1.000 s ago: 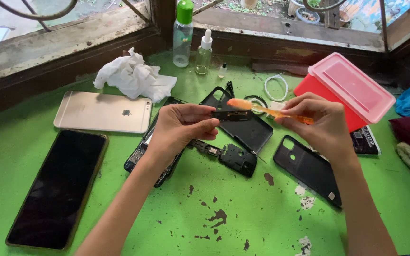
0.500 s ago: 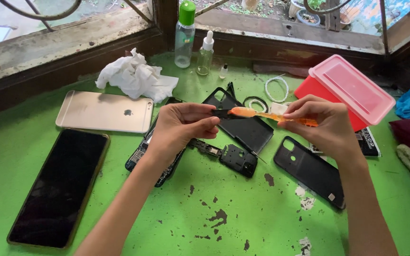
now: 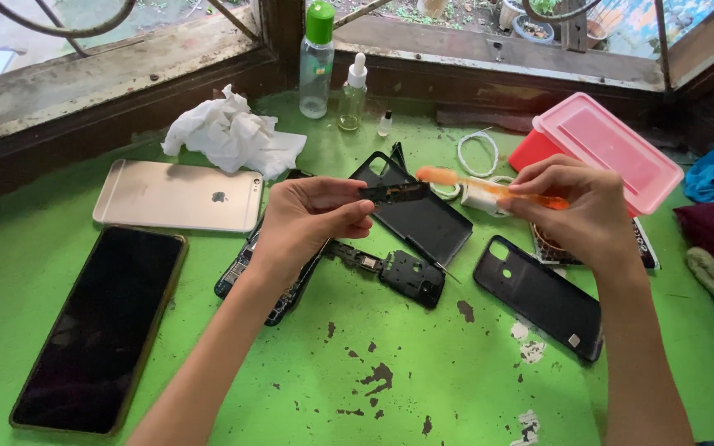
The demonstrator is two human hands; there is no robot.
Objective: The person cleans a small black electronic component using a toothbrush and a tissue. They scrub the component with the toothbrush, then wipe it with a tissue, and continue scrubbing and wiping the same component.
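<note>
My left hand [image 3: 307, 221] pinches a small dark circuit board [image 3: 395, 192] and holds it up above the green table [image 3: 423, 380]. My right hand [image 3: 582, 211] grips an orange toothbrush [image 3: 464, 179] whose head sits just right of the board. Under my left hand lies an opened phone body [image 3: 245, 268]. A loose dark camera-frame part [image 3: 406, 277] rests on the table between my hands.
Two black phone back covers [image 3: 427, 223] [image 3: 543, 297], a gold phone face down [image 3: 177, 196], a black-screened phone [image 3: 101, 326], crumpled tissue [image 3: 229, 136], a green-capped bottle [image 3: 317, 58], a dropper bottle [image 3: 354, 95], a white cable loop [image 3: 478, 153] and a red box with pink lid [image 3: 601, 149].
The toothbrush head has slid a little to the right along the board. My left hand keeps the board steady in the same place.
</note>
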